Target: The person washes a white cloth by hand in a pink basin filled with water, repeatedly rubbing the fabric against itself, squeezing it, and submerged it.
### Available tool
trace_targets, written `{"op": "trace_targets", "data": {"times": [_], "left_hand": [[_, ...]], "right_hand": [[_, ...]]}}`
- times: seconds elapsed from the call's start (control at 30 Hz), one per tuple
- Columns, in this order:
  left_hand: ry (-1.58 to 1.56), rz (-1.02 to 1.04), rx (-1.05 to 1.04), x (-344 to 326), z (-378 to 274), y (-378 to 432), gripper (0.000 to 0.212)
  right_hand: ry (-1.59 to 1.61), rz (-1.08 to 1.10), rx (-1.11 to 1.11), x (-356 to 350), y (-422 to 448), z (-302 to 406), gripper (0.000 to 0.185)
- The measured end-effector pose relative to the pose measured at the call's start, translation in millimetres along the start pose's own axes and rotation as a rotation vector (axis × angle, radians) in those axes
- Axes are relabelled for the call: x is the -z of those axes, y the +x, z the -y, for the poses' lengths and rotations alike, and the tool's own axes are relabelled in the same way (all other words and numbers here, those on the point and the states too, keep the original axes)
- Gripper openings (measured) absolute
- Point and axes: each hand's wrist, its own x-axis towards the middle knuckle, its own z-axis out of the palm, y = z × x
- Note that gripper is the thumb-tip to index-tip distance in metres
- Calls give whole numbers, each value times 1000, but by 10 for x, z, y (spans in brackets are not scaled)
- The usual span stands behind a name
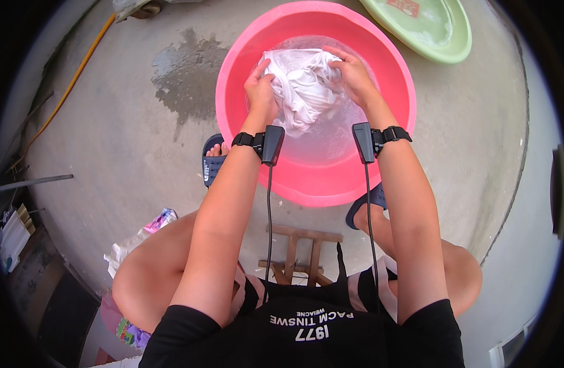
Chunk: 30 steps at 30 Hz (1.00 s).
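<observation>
A wet white cloth point(305, 87), bunched and creased, hangs between my two hands over a round pink plastic basin point(319, 186). My left hand point(262, 89) grips its left edge, thumb on top. At the upper right side, my right hand point(353, 73) pinches a gathered part of the cloth, its index finger stretched out along the top. Cloudy, sudsy water point(316, 147) fills the bottom of the basin, and the cloth's lower end reaches down to it. Whether the cloth is a garment cannot be told from its folds. Both wrists carry strapped black devices with cables.
A light green plastic basin point(447, 53) with suds stands at the upper right. A wet patch point(190, 78) darkens the concrete floor on the left, near a yellow hose point(75, 80). Below the pink basin is a wooden stool point(305, 237). Plastic bags point(137, 241) lie beside my left leg.
</observation>
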Motion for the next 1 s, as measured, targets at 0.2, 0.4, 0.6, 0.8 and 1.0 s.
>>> {"op": "trace_targets", "data": {"times": [0.2,0.4,0.6,0.8,1.0], "left_hand": [[5,-14,47,-135,-315,-530,44],[78,-2,63,-115,-378,-935,45],[18,33,98,-113,-333,-1311,45],[70,43,83,141,-134,-1487,44],[170,61,65,429,-49,-1428,43]], "right_hand": [[-18,4,88,42,-287,31,43],[79,-4,38,16,-735,202,41],[-47,16,46,187,-1119,187,41],[-684,-185,162,-43,-1469,6,54],[-1085,-90,202,200,-1390,-417,55]]}}
